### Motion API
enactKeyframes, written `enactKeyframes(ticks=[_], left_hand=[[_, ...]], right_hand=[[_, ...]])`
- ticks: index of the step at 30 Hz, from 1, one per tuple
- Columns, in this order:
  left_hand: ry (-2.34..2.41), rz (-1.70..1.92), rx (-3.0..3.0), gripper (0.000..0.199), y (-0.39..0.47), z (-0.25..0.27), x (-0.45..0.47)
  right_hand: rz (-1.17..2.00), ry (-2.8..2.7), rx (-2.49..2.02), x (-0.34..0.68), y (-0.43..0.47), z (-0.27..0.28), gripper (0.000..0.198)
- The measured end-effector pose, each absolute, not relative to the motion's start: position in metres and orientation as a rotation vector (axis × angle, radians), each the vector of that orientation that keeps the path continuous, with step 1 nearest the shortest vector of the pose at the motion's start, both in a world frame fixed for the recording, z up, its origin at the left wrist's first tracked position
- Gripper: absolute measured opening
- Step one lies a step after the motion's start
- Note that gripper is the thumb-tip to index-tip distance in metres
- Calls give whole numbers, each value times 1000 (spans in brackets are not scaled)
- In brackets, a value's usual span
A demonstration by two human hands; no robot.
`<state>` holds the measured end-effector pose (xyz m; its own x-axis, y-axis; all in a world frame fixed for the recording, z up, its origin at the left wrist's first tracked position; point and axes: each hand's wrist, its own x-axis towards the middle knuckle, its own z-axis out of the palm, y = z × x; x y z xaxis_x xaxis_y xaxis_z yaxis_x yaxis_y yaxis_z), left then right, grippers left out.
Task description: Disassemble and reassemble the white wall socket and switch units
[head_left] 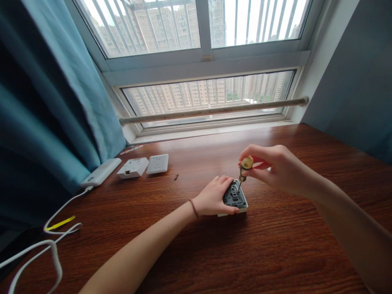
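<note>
The dark grey housing with a white rim point(235, 197) sits on the table point(275, 249), its edges gripped between your left hand's point(214, 197) fingers and thumb — your right hand point(269, 165) pinches a yellow-topped screwdriver point(246, 163), tip down at the housing. Farther left lie small screws point(176, 177), a white socket plate point(157, 163) and a white box point(132, 168).

Daylit window point(204, 61) — high-rises point(183, 94) outside, blue curtain point(61, 94), brown wooden table point(290, 232)

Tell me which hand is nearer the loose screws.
Left. The left hand is to the right of the screws, gripping the grey part; the right hand is farther right, holding the screwdriver.
</note>
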<state>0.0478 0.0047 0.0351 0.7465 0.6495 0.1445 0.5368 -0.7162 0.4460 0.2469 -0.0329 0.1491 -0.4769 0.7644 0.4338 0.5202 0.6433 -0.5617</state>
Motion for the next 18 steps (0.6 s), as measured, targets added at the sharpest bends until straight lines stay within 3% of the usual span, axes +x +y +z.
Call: enactKeyframes(ticks=[9, 18], left_hand=[[909, 419, 2557, 80, 3, 38, 48], [911, 405, 2558, 82, 4, 38, 48]], right_hand=[[-96, -2054, -1168, 235, -23, 133, 17], [155, -2022, -932, 232, -7, 122, 24]])
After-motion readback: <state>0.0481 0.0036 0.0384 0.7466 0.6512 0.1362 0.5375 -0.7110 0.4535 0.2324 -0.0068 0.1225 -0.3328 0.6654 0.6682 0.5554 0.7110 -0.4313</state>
